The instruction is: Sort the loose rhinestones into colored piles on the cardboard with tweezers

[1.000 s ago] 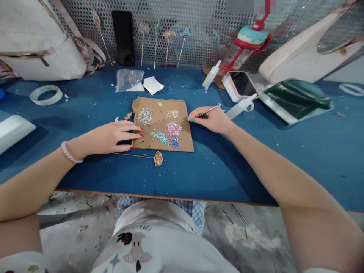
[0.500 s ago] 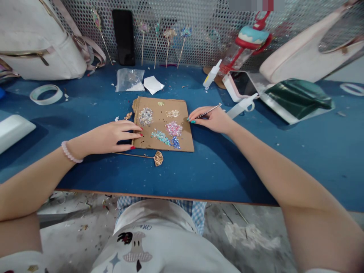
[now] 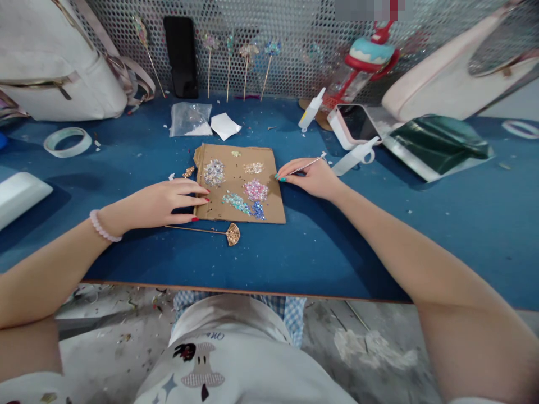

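Observation:
Flat on the left edge of a square piece of cardboard [image 3: 223, 213] rests my left hand [image 3: 170, 203], its fingers stretched out and apart. My right hand [image 3: 309, 177] is closed on a thin metal stick [image 3: 305, 165], with its fingertips at the cardboard's right edge. Small heaps of sparkly bits lie on the cardboard: silvery [image 3: 214, 172], cream [image 3: 253, 168], pink [image 3: 256, 190], turquoise [image 3: 236, 203] and blue [image 3: 258, 210]. In front of the cardboard lies a gold hairpin with a fan-shaped head [image 3: 233, 234]; its stem runs toward my left hand. A gold ornament [image 3: 188, 172] sits by the upper left edge.
Behind stand a black phone [image 3: 181, 56] and several decorated sticks [image 3: 248, 50] against a perforated metal panel. Glue bottles [image 3: 356, 157], a pink-cased phone [image 3: 356, 124] and a green pouch [image 3: 438, 143] lie at right. A tape roll [image 3: 67, 142] and a plastic bag [image 3: 191, 119] are at left.
The whole view has shifted very slightly. Both hands keep the same places at the cardboard, and the metal stick stays in my right hand.

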The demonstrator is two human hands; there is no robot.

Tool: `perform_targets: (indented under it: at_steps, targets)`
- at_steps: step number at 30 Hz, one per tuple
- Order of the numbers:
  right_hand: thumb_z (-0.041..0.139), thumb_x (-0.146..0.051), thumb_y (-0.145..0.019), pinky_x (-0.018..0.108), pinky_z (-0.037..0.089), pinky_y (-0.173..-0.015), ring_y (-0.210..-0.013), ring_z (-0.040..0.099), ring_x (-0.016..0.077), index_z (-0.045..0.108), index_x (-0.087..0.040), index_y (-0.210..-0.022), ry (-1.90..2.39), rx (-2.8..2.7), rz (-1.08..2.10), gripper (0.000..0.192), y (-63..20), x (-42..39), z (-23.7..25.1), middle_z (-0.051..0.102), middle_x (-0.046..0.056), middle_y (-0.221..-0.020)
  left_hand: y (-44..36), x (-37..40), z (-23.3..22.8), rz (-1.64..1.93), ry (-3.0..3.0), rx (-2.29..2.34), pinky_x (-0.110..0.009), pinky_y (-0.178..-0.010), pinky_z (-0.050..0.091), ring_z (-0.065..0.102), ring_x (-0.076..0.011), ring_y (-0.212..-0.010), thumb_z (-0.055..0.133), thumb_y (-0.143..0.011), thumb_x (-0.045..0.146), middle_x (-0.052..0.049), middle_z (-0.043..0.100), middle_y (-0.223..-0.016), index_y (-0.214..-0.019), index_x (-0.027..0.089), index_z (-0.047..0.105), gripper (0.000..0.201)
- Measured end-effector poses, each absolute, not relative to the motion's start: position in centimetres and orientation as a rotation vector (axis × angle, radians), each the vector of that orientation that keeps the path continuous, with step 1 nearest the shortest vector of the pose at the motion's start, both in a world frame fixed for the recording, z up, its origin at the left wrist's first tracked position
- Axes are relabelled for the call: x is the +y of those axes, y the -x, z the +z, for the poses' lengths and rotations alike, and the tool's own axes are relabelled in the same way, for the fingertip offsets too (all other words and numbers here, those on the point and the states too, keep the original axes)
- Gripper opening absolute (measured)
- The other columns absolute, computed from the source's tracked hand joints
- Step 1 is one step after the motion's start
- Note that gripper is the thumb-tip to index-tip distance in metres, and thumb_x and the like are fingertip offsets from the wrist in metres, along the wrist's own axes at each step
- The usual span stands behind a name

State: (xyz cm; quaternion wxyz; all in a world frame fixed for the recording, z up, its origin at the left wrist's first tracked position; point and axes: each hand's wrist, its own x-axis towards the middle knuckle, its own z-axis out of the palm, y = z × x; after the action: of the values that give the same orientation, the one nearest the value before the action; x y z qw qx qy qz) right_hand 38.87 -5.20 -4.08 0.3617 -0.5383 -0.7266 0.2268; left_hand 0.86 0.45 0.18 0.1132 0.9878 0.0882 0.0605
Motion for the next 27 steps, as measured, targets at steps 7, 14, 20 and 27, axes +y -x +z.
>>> perform_targets:
  at_steps: [7, 14, 20, 27]
  targets:
    - [0.068, -0.047, -0.078, 0.048, 0.056, -0.088, -0.087, 0.07, 0.0256, 0.076, -0.025, -0.075, 1.389, -1.844, 0.564, 0.024, -38.77, -4.99, -4.47, 0.076, 0.007, -0.091, -0.75, 0.56, 0.02, 0.17, -2.924, 0.226, -0.046, -0.115, 0.04, 0.049, -0.0255, -0.133, 0.052, -0.099, 0.033, -0.011, 0.056, -0.141, -0.128, 0.022, 0.063, 0.033]
    - [0.071, -0.054, -0.074, 0.048, 0.057, -0.089, -0.088, 0.07, 0.0251, 0.075, -0.026, -0.074, 1.327, -1.877, 0.678, 0.028, -39.5, -4.89, -4.11, 0.077, 0.006, -0.091, -0.76, 0.4, 0.11, 0.154, -2.917, 0.234, -0.046, -0.115, 0.04, 0.049, -0.0255, -0.133, 0.054, -0.098, 0.031, -0.011, 0.055, -0.142, -0.129, 0.022, 0.062, 0.033]
    - [0.071, -0.055, -0.075, 0.049, 0.055, -0.093, -0.09, 0.07, 0.0254, 0.075, -0.027, -0.073, 1.321, -1.904, 0.661, 0.029, -39.39, -5.2, -3.84, 0.077, 0.005, -0.092, -0.8, 0.38, 0.03, 0.189, -2.913, 0.225, -0.046, -0.115, 0.04, 0.05, -0.0255, -0.132, 0.053, -0.099, 0.033, -0.012, 0.057, -0.14, -0.127, 0.021, 0.063, 0.033]
    - [0.068, -0.047, -0.079, 0.048, 0.056, -0.092, -0.089, 0.071, 0.0247, 0.075, -0.028, -0.073, 1.326, -1.898, 0.548, 0.021, -38.82, -5.73, -4.0, 0.077, 0.005, -0.093, -0.8, 0.46, 0.04, 0.183, -2.922, 0.22, -0.045, -0.115, 0.04, 0.049, -0.0254, -0.133, 0.053, -0.099, 0.033, -0.012, 0.056, -0.141, -0.127, 0.021, 0.063, 0.032]
